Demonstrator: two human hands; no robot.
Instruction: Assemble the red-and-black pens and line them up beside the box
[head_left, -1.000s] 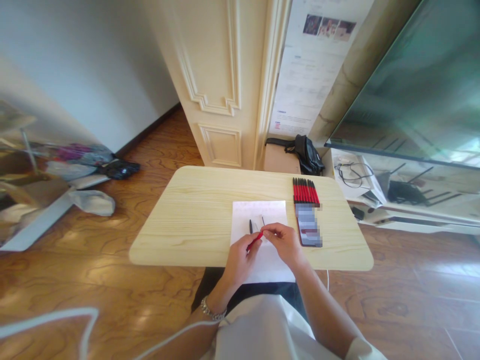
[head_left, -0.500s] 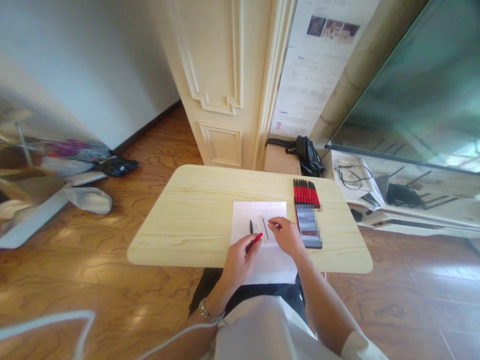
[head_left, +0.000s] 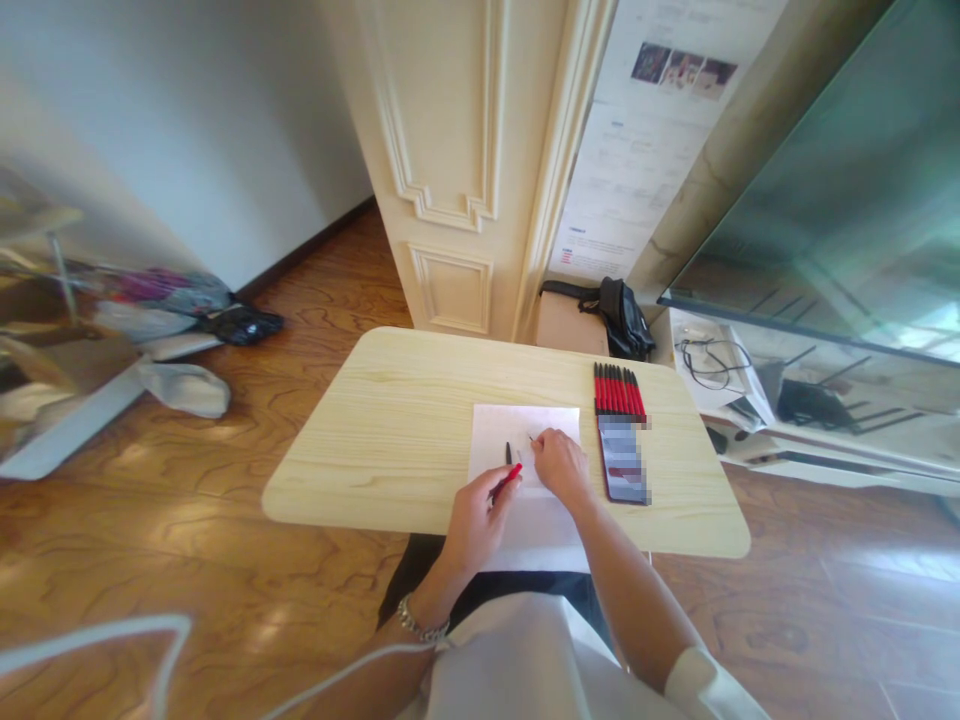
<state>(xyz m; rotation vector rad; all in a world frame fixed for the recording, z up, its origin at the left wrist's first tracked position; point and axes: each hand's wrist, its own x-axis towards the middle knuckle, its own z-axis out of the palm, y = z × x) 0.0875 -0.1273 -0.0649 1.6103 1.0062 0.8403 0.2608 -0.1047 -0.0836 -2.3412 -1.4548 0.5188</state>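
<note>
My left hand [head_left: 477, 518] is closed around a red pen barrel [head_left: 508, 480] above a white sheet of paper [head_left: 525, 425]. A small black pen part [head_left: 508, 452] lies on the sheet just beyond it. My right hand [head_left: 559, 465] rests on the paper with its fingertips pinched on a thin pen part near the sheet's middle; what exactly it is I cannot make out. To the right, a row of several red-and-black pens [head_left: 617, 390] lies on the light wooden table [head_left: 397, 430], with a phone [head_left: 624, 465] below them.
The small table ends close to my lap. A cream door [head_left: 450, 150] and a black bag [head_left: 622, 318] on a box stand behind it. Right of the table is a glass TV stand [head_left: 825, 390] with cables. Bags and clutter [head_left: 150, 320] lie on the wooden floor at left.
My right hand let go of the red barrel, moved out onto the paper, then drew back left to pinch a thin part there. The left hand kept hold of the red barrel.
</note>
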